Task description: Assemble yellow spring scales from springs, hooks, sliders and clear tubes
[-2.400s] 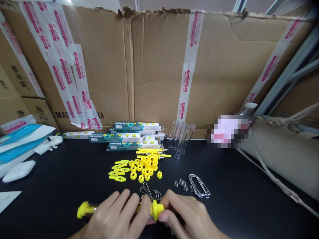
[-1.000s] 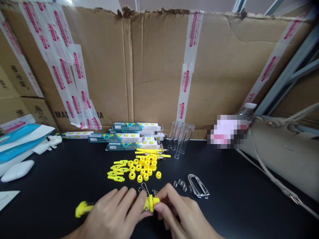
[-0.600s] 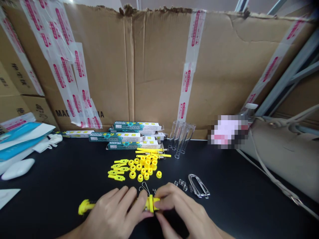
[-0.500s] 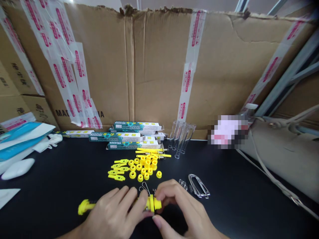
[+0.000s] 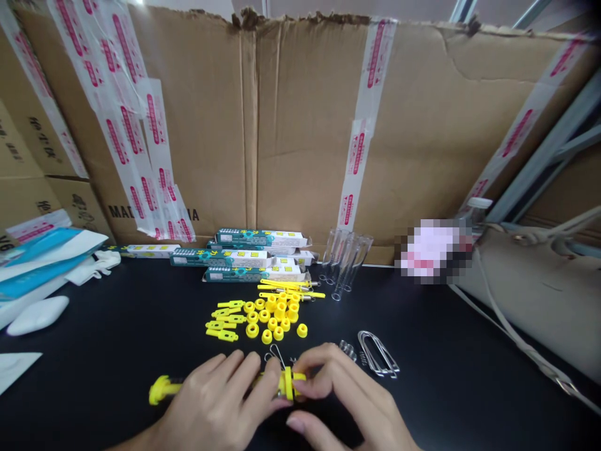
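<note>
A tube-shaped tool (image 5: 162,389) with yellow ends lies across the black table (image 5: 469,388) near its front edge. My left hand (image 5: 220,407) wraps its middle, fingers closed over it. My right hand (image 5: 342,401) pinches the yellow collar (image 5: 288,383) at the tool's right end between thumb and fingertips. Thin wire hooks (image 5: 276,358) lie just behind my fingers.
Yellow plastic caps and clips (image 5: 263,316) are heaped behind my hands. Bent metal wire clips (image 5: 378,354) and small springs (image 5: 347,349) lie to the right. Glass tubes (image 5: 345,260) and teal boxes (image 5: 248,257) line a cardboard wall (image 5: 300,125). White and blue packets (image 5: 42,263) sit far left.
My right fingers have shifted round the yellow collar, from under it to pinching it from above. The tool has stayed in my left hand; the camera tipped slightly.
</note>
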### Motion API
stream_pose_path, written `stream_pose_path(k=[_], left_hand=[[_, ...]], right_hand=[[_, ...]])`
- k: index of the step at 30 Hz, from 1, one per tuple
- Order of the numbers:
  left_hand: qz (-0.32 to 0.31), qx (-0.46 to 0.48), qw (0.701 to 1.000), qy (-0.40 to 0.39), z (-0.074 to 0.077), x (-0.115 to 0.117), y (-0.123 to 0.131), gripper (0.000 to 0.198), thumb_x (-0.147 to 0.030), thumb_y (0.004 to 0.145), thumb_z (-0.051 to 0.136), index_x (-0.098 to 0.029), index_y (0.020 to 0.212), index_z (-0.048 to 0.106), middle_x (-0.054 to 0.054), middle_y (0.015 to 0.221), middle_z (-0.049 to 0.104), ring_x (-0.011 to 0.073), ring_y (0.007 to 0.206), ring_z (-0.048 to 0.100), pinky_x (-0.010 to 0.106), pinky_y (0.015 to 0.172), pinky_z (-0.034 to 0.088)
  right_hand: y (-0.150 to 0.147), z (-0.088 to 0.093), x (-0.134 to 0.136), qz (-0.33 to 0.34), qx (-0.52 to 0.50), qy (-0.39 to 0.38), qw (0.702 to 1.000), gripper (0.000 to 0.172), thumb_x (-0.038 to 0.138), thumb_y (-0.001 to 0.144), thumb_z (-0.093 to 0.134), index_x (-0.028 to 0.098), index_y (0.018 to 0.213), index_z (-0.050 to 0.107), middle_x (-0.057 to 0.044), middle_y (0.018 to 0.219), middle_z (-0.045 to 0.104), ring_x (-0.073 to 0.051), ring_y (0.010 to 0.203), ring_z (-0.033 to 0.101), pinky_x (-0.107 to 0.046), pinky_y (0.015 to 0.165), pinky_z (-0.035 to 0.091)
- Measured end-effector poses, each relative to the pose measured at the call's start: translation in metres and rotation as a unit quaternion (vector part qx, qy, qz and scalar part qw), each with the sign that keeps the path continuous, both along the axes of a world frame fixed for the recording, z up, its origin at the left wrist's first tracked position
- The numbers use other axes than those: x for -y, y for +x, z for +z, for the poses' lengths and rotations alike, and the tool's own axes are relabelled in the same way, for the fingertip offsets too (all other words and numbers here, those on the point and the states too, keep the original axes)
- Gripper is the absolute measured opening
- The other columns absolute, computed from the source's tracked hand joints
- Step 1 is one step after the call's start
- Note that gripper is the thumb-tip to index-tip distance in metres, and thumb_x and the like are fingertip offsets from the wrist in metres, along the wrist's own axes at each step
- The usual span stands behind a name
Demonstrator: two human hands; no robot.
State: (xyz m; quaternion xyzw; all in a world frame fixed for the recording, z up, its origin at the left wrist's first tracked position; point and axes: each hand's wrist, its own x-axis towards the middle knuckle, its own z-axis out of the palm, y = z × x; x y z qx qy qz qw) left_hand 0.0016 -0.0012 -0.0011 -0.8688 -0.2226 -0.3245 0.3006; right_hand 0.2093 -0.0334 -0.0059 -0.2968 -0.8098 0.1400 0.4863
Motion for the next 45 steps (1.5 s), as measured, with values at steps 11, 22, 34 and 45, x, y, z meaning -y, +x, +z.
stream_pose_path(k=[11,22,34,45], left_hand=[[-0.003,-0.004,1.000,0.002,0.001,-0.003,0.000,0.030,-0.022,0.108,0.035,-0.011,0.100,0.061,0.000,0.069,0.070,0.0165,0.058,0.068,0.032,0.052,0.043],[-0.010,-0.011,1.000,-0.015,0.000,-0.003,0.000,0.030,-0.024,0.108,0.034,-0.012,0.100,0.060,-0.001,0.067,0.069,0.0175,0.056,0.068,0.033,0.049,0.037],[0.017,0.005,1.000,-0.014,0.000,-0.004,0.001,0.034,-0.023,0.109,0.028,-0.014,0.100,0.059,-0.002,0.068,0.071,0.0145,0.057,0.069,0.031,0.054,0.042],[0.003,0.001,1.000,-0.025,-0.001,-0.005,0.000,0.032,-0.025,0.108,0.031,-0.013,0.099,0.060,0.000,0.068,0.071,0.0159,0.057,0.069,0.032,0.049,0.041]], right_hand=[[-0.001,-0.013,0.000,-0.025,-0.048,-0.170,0.984,0.024,0.007,0.090,0.060,0.025,0.107,0.059,0.001,0.094,0.067,-0.010,0.076,0.069,-0.015,0.072,0.058],[-0.001,-0.002,0.002,-0.039,-0.043,-0.135,0.989,0.010,0.016,0.093,0.064,0.023,0.087,0.059,0.001,0.090,0.069,-0.011,0.081,0.068,-0.018,0.076,0.056],[-0.001,-0.002,0.000,-0.031,-0.068,-0.331,0.941,0.015,0.028,0.088,0.068,0.020,0.101,0.065,0.000,0.083,0.069,-0.012,0.063,0.068,-0.019,0.059,0.060],[-0.001,-0.002,-0.001,-0.033,-0.090,-0.205,0.974,0.013,0.013,0.088,0.066,0.024,0.091,0.060,0.000,0.093,0.069,-0.014,0.085,0.068,-0.022,0.078,0.057]])
